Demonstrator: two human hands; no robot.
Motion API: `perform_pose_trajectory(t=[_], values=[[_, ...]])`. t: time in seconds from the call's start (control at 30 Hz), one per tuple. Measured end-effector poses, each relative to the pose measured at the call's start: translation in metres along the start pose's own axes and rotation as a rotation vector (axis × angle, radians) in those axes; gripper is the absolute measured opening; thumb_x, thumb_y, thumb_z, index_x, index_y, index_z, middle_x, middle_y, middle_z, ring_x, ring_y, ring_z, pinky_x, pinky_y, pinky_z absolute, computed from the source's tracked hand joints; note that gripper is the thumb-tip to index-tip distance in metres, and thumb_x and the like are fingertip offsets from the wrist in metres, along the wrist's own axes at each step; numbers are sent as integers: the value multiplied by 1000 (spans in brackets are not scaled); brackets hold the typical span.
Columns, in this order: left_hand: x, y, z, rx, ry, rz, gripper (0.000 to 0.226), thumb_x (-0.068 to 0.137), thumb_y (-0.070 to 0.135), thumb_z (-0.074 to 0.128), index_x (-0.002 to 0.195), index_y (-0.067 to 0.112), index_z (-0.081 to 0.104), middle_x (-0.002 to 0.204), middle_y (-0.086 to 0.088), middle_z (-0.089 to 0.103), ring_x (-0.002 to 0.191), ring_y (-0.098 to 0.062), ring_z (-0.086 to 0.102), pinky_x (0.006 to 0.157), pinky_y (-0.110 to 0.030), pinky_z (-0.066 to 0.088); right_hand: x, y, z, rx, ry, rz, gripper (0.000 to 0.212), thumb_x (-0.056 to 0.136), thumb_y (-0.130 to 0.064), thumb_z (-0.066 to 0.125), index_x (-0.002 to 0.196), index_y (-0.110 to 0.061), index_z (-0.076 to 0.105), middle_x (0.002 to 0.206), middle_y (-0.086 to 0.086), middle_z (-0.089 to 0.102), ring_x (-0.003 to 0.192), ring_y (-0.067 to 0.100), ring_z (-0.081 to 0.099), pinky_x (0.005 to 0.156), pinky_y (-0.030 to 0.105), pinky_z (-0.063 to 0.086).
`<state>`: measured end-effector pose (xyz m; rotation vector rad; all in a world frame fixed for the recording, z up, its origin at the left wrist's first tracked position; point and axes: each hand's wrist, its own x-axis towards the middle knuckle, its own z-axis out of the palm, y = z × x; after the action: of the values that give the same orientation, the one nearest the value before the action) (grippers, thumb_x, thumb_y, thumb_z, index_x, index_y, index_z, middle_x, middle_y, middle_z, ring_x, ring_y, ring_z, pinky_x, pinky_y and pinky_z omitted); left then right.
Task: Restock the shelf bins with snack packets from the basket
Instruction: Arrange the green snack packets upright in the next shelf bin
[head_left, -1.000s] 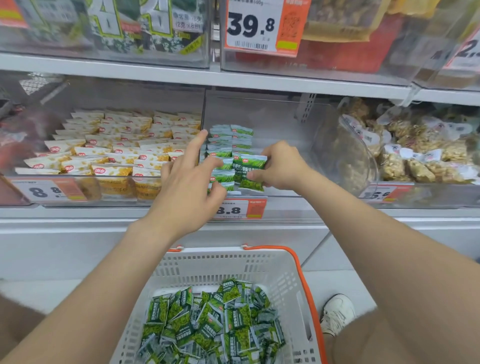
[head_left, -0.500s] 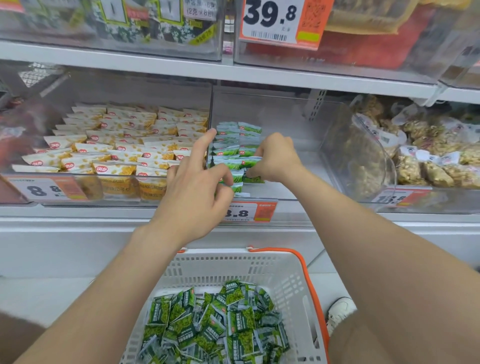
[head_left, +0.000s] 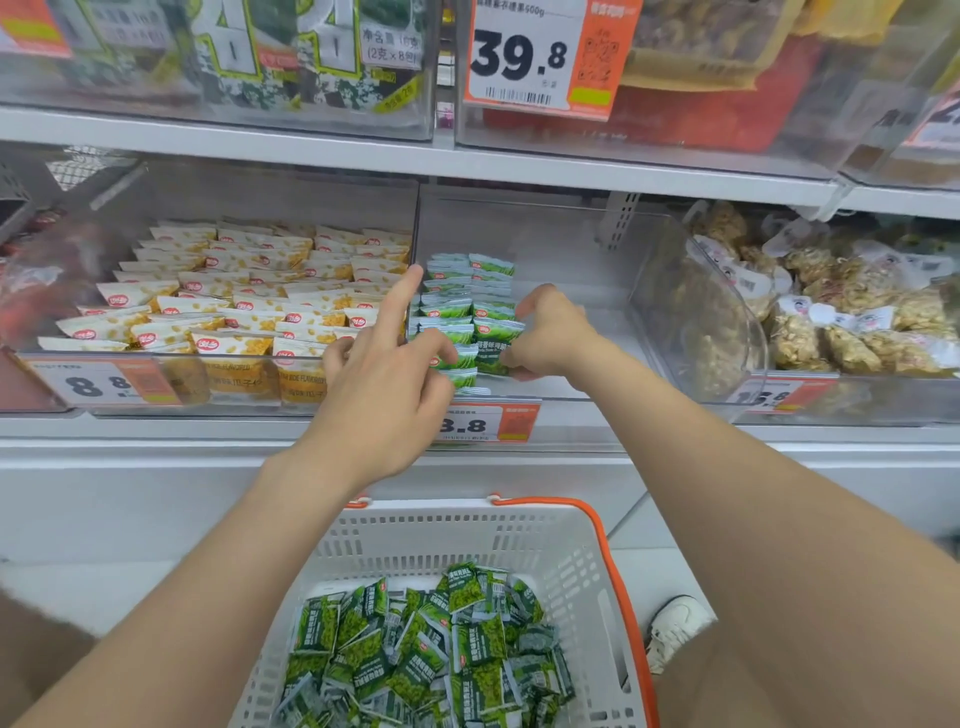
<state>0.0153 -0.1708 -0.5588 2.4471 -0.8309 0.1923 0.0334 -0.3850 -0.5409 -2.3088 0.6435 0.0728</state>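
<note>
Both forearms reach up over the white basket (head_left: 571, 545) into the clear middle bin (head_left: 571, 291) on the shelf. Basket holds a loose heap of green packets (head_left: 415, 649); bin has two neat packet rows (head_left: 467, 291) at its left end. Right hand (head_left: 550, 338) is curled, pinching the front packet (head_left: 493, 345) of the right row. Left hand (head_left: 384, 395) has its index finger straight and thumb on the left row; can't tell if it grips.

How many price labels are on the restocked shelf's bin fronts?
3: left price label below the yellow packets; middle price label below the green packets, partly behind the left hand; right price label on the right-hand bin. Others may be out of frame.
</note>
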Motion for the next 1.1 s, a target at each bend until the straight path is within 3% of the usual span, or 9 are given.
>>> perform_pose_trajectory(t=[0.2, 0.3, 0.4, 0.53, 0.67, 0.87, 0.93, 1.0, 1.1], values=[[-10, 8, 0, 5, 176, 4, 34, 106, 28, 49, 139, 31, 49, 168, 0, 23, 146, -26, 37, 114, -56, 23, -25, 19, -17, -110, 106, -182, 52, 90, -4, 53, 141, -13, 49, 107, 14, 65, 111, 35, 62, 83, 33, 50], [-23, 20, 3, 123, 465, 103, 33, 94, 17, 61, 127, 16, 59, 134, -9, 53, 123, -32, 51, 101, -49, 32, -59, 16, -19, -129, 319, -378, 35, 90, -7, 49, 121, -16, 64, 92, 6, 70, 85, 22, 63, 77, 35, 54], [-37, 28, 11, 99, 510, 330, 16, 87, 13, 64, 102, 8, 62, 95, -7, 55, 87, -30, 55, 72, -45, 40, -104, 19, -15, -196, 360, -543, 25, 82, -20, 46, 97, -25, 66, 81, -1, 69, 77, 25, 63, 72, 38, 54], [-70, 11, 51, 131, 203, 402, 15, 86, 31, 58, 78, 19, 58, 60, 7, 54, 52, -25, 56, 48, -33, 41, -161, 40, -8, -537, -82, -545, 22, 85, -26, 45, 96, -25, 64, 85, 3, 68, 87, 30, 63, 74, 43, 57], [-102, -15, 107, 291, -393, 250, 24, 90, 45, 46, 79, 27, 59, 70, 8, 63, 61, -20, 63, 53, -31, 47, -187, 78, 25, -825, -598, -435, 15, 94, -13, 49, 104, -14, 61, 94, 6, 62, 90, 28, 61, 64, 36, 52], [-137, -32, 184, 314, -987, 99, 20, 100, 26, 42, 93, 21, 60, 88, -2, 65, 82, -24, 64, 74, -39, 57, -180, 118, 62, -947, -747, -403, 12, 95, -5, 51, 104, -12, 55, 90, 5, 53, 74, 21, 55, 56, 35, 44], [-144, -43, 202, 381, -1095, 96, 25, 103, 27, 42, 114, 19, 62, 108, -4, 67, 97, -26, 65, 82, -40, 58, -172, 127, 70, -971, -764, -406, 12, 95, -5, 52, 104, -12, 56, 91, 4, 53, 71, 19, 53, 57, 34, 45], [-150, -55, 217, 458, -1160, 92, 45, 105, 30, 45, 149, 20, 45, 137, -7, 60, 119, -27, 62, 87, -40, 55, -166, 133, 78, -998, -777, -402, 15, 95, -3, 52, 106, -11, 59, 92, 4, 55, 67, 18, 52, 55, 33, 44], [-157, -77, 234, 534, -1220, 84, 67, 102, 23, 53, 162, 18, 23, 156, -8, 44, 132, -29, 55, 95, -42, 55, -160, 137, 88, -1036, -791, -407, 14, 95, -2, 53, 104, -12, 58, 89, 4, 53, 64, 18, 51, 53, 32, 43]])
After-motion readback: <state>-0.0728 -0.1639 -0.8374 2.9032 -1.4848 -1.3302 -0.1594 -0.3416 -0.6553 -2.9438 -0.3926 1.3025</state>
